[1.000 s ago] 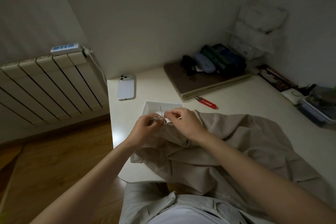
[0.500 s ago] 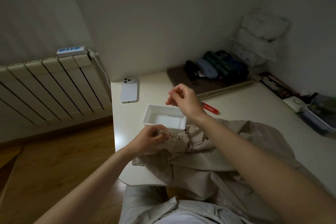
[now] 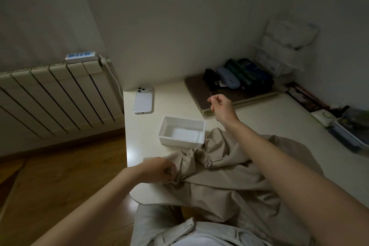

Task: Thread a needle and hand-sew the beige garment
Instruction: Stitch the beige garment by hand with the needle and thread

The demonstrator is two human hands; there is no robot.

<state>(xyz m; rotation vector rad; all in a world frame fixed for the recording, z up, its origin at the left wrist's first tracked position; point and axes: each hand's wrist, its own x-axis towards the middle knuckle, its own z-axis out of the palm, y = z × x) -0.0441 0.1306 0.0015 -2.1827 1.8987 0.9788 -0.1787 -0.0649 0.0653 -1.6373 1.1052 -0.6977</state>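
A home room: radiator [image 3: 56, 94], phone [image 3: 143, 100], desk [image 3: 139, 132].

Left hand [image 3: 159, 170]: low, near the body, fingers curled, gripping a fold of the beige garment [image 3: 229, 166]. Right hand [image 3: 220, 106]: raised, reached forward, forearm extended; thumb and forefinger pinch the thread [image 3: 196, 147], other fingers loosely curled. Both forearms bare.

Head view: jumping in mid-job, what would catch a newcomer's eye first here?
The right hand, raised over the middle of the table, pinches a pale thread stretched taut down to the beige garment bunched at the near edge. The left hand grips that bunched cloth by the table's left edge. Just beyond sits a white tray, with a phone lying face down farther back.
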